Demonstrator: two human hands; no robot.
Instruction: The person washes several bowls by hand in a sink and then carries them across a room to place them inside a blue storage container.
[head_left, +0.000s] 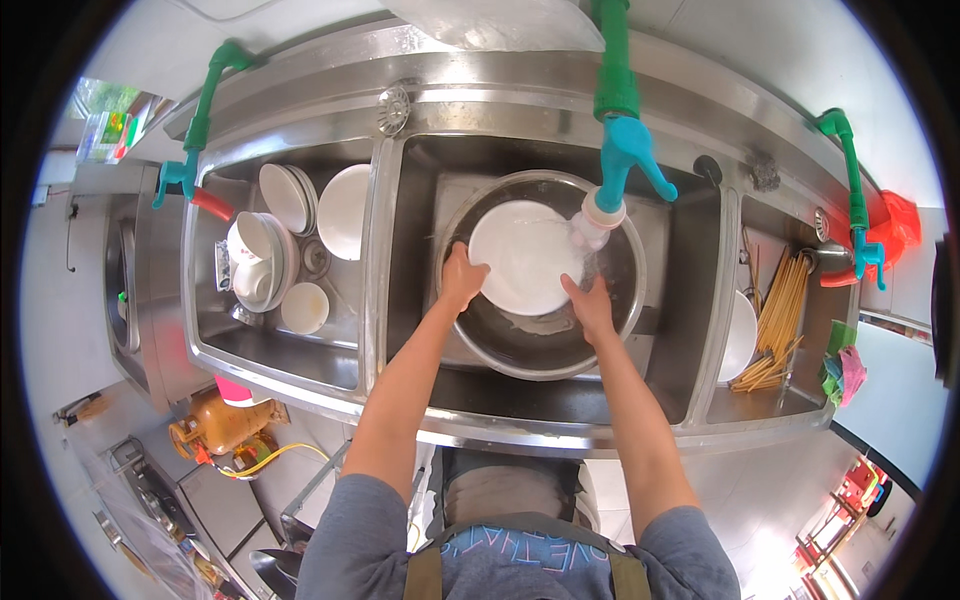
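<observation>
A white plate (525, 259) is held between my two hands over a large round metal basin (637, 300) in the middle sink. My left hand (463, 277) grips the plate's left rim, thumb on top. On the lower right rim, my right hand (590, 306) has its thumb on the upper face; its fingers are partly hidden. Water runs from the blue tap (630, 146) through a pale nozzle (602, 214) onto the plate's right side. Dark-looking water fills part of the basin below, with a pale patch near the plate's lower edge.
The left sink compartment (330, 367) holds stacked white plates (283, 199), bowls (253, 236) and a small dish (305, 308). On the right are wooden chopsticks (780, 315) and a white plate (739, 337). Metal dividers (379, 262) separate the compartments. An orange gas cylinder (229, 422) stands at lower left.
</observation>
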